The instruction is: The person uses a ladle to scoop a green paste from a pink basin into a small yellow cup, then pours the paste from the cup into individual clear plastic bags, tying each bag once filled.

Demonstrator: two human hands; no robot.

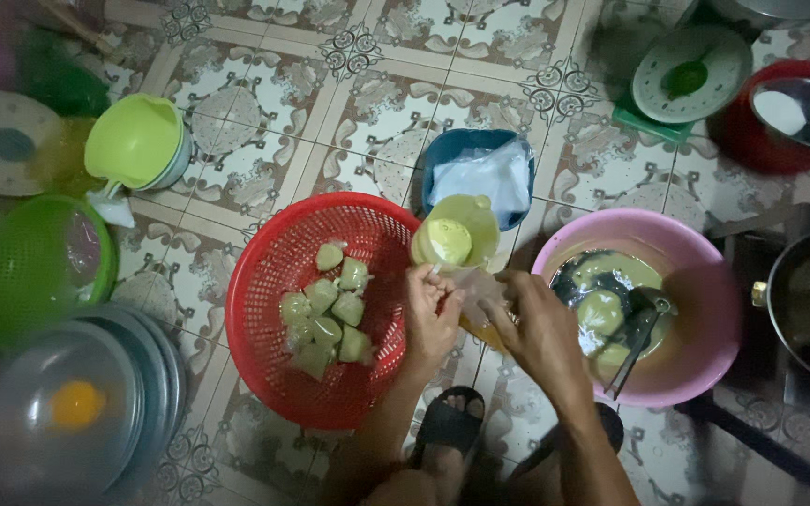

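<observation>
- While both hands meet over the patterned tile floor (264, 159), a small clear plastic bag (476, 286) sits between them, just in front of the person's sandalled feet.
- The left hand (430, 319) has its fingers (421, 281) pinched narrow on the bag's near edge.
- The right hand (538, 328) closes its fingers (499, 323) round the bag's other side, holding it from below.
- Just beyond the bag stands a pale yellow-green plastic jug (461, 234), a rounded lump inside it.
- To the left, a red round plastic mesh basket (274, 309) holds a heap of filled greenish packets (328, 314).
- To the right, a pink round plastic basin (705, 300) holds yellowish liquid, a metal ladle (649, 305) and more soft lumps.
- Behind the jug is a blue plastic tub (475, 145) with white bags in it.
- Farther off: a lime green pitcher (133, 141), a green mesh basket (21, 272), stacked grey lids (133, 375), a green kitchen scale (691, 70), a red bowl (752, 131).
</observation>
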